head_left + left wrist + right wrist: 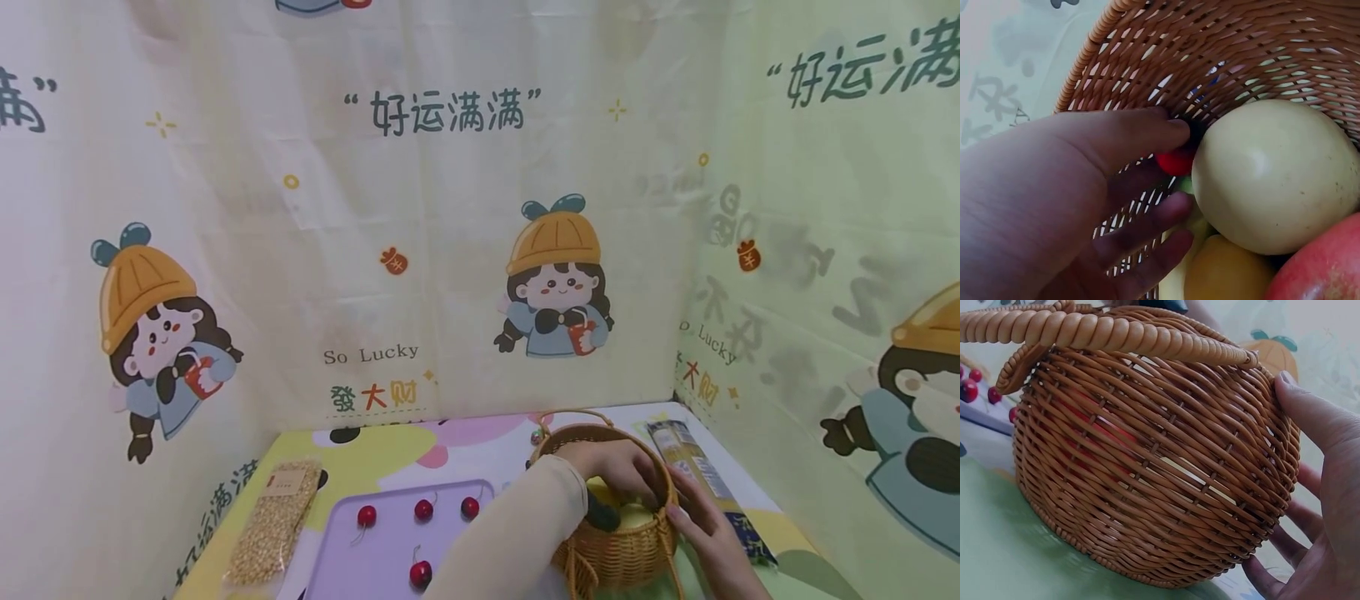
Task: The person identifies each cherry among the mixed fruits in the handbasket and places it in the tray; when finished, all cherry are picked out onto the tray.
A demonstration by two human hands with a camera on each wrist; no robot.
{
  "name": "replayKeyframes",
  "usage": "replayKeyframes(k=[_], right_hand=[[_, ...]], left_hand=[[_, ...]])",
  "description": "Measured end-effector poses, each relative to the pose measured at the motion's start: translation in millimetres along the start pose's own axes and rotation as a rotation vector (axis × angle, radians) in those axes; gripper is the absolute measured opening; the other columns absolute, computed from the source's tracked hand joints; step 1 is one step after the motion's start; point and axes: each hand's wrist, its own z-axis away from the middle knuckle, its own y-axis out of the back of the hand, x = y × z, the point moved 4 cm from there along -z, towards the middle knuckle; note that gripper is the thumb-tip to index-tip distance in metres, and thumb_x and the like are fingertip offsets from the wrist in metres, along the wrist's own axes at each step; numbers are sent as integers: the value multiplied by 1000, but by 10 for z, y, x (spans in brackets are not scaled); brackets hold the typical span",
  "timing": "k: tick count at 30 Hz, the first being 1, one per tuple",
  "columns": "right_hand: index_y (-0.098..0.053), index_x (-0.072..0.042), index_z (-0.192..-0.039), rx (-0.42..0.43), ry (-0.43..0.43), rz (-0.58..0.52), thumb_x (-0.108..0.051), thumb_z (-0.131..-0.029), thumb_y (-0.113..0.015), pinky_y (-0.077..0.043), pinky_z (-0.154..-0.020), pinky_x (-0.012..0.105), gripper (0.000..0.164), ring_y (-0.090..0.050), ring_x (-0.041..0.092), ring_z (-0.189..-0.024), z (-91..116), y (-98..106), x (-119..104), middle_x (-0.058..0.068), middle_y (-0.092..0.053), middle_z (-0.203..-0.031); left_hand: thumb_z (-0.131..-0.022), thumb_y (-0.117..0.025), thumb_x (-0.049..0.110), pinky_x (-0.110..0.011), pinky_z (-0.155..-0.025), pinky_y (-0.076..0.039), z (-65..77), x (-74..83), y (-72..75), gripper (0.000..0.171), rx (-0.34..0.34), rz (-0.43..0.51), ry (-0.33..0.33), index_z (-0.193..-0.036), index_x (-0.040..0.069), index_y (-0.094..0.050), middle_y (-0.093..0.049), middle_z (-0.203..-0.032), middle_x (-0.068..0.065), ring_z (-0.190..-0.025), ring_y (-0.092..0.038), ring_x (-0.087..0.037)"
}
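Observation:
A brown wicker basket stands at the right of the table with fruit inside. My left hand reaches down into it. In the left wrist view its thumb and forefinger pinch a small red fruit, partly hidden, by the woven wall. Beside that lie a large pale round fruit, an orange-yellow fruit and a pink-red fruit. A dark green thing shows below my left wrist. My right hand holds the basket's outer side, thumb at the rim, fingers against the weave.
A lilac tray with several cherries sits left of the basket. Farther left lies a clear bag of pale grains. A long printed packet lies right of the basket. The basket's handle leans over one side.

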Motion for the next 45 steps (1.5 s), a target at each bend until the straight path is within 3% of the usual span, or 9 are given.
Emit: replayKeyframes(k=[4, 9, 17, 23, 26, 30, 36, 40, 45], right_hand=[[-28, -11, -176, -14, 43, -16, -26, -119, -54, -52, -94, 14, 64, -48, -25, -120, 5, 60, -29, -35, -44, -144], [-29, -13, -176, -23, 92, -37, -19, -119, -52, -53, -91, 13, 62, -49, -26, -120, 19, 208, -53, -37, -45, -145], [-27, -15, -176, -30, 60, 6, -24, -120, -51, -55, -90, 15, 62, -47, -27, -118, 8, 237, -28, -36, -41, -141], [-28, -14, -175, -37, 101, -25, -19, -119, -50, -55, -88, 14, 60, -49, -25, -118, 13, 216, 7, -41, -47, -138], [-27, -14, -176, -30, 106, -40, -18, -119, -50, -54, -88, 13, 61, -49, -26, -117, 9, 212, 30, -42, -46, -137], [-24, -15, -176, -22, 63, -36, -22, -120, -51, -53, -87, 12, 63, -47, -27, -115, -11, 204, 42, -39, -43, -137], [-24, -19, -176, -21, 21, -46, -25, -120, -51, -52, -88, 10, 63, -47, -27, -114, -42, 154, 53, -35, -42, -137], [-29, -19, -174, -22, 56, -75, -20, -118, -54, -55, -86, 14, 61, -48, -27, -112, -38, 101, 82, -44, -47, -130], [-31, -21, -174, -22, 47, -84, -21, -117, -56, -57, -86, 15, 62, -49, -27, -111, -59, 26, 119, -45, -48, -128]], left_hand=[[-105, -77, 24, -14, -91, -53, -46, 20, -12, 24, 17, -20, 14, -128, 21, -84, -81, -114, 16, -100, -70, 3], [-105, -76, 20, -15, -82, -56, -100, 76, 0, 24, 37, 37, 48, -127, 16, -83, -80, -103, 12, -89, -74, -4], [-99, -80, 15, -16, -89, -56, 48, 47, 77, 28, 105, 73, 60, -126, 21, -85, -80, -106, 15, -94, -70, 3], [-100, -82, 20, -16, -94, -55, 186, 53, 127, 27, 184, -3, -12, -127, 25, -85, -79, -116, 19, -106, -67, 4], [-101, -83, 22, -14, -91, -54, 251, 77, 154, 26, 237, -65, -64, -127, 25, -83, -78, -117, 20, -105, -67, 5], [-101, -84, 23, -11, -88, -53, 361, 102, 184, 25, 288, -67, -120, -125, 27, -82, -75, -112, 23, -100, -66, 9], [-101, -84, 17, -10, -91, -57, 738, 102, 226, 25, 403, 110, -256, -125, 20, -82, -76, -113, 20, -99, -71, 11], [-100, -84, 14, -15, -93, -60, 1132, 11, 234, 27, 547, 252, -339, -127, 17, -81, -76, -119, 17, -104, -72, 7], [-100, -84, 15, -21, -98, -61, 1684, -234, 205, 28, 728, 377, -367, -128, 18, -81, -77, -123, 12, -111, -74, 1]])
